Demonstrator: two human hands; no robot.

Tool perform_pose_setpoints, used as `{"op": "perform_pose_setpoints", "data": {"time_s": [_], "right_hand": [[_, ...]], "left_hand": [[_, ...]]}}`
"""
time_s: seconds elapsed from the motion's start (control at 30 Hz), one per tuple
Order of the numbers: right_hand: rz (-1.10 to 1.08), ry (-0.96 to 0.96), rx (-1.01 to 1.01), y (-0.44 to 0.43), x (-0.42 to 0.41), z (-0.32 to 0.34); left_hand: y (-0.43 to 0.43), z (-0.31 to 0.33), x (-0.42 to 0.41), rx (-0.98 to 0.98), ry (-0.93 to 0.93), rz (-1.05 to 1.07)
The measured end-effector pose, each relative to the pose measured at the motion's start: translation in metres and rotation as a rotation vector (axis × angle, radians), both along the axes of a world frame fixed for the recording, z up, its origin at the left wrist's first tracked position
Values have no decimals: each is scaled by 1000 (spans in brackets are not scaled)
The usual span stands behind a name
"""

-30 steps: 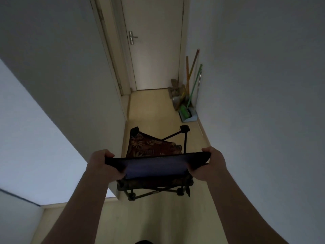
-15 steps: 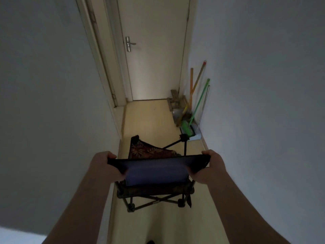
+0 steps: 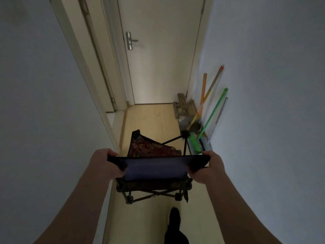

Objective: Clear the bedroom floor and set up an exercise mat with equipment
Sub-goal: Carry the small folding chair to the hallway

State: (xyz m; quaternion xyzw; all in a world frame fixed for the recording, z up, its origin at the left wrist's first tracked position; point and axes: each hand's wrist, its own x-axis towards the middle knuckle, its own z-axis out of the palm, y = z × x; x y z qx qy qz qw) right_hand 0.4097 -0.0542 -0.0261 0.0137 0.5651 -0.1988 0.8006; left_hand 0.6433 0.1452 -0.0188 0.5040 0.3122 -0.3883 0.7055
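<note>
One folding chair point(image 3: 154, 167), two hands.
Gripped at top corners by left hand point(image 3: 103, 163) and right hand point(image 3: 212, 167); perhaps four broom handles point(image 3: 213, 113) beyond.

Folding chair point(image 3: 154, 169) carried further along corridor; door point(image 3: 161, 67) at 12 o'clock nearer; foot point(image 3: 174, 219) now visible at 6 o'clock.
</note>
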Motion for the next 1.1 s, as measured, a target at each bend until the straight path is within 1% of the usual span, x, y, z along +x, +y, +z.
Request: {"op": "perform_pose_setpoints", "data": {"time_s": [0.07, 0.17, 0.27, 0.33, 0.37, 0.53, 0.73, 0.83, 0.93, 1.1], "right_hand": [[-7, -17, 17, -33, 28, 1], [21, -9, 13, -84, 72, 8], [71, -3, -18, -132, 124, 15], [89, 6, -30, -150, 146, 18], [95, 13, -35, -164, 162, 17], [92, 57, -25, -226, 246, 11], [87, 78, -34, -289, 359, 9], [79, 91, -41, -316, 405, 13], [16, 64, -14, -345, 443, 17], [20, 64, -23, -400, 499, 13]], "left_hand": [[-23, 14, 16, 112, -47, -94], [-79, 33, 59, 236, 40, -18], [-124, 46, 98, 152, 68, 57], [-140, 48, 117, 158, 61, 48], [-151, 46, 135, 114, 52, 62], [-210, 40, 209, 124, 74, 84], [-275, 37, 327, 132, 138, 50], [-309, 44, 379, 118, 116, 17], [-345, 51, 421, 117, 101, -15], [-405, 52, 479, 104, 83, -95]]}}
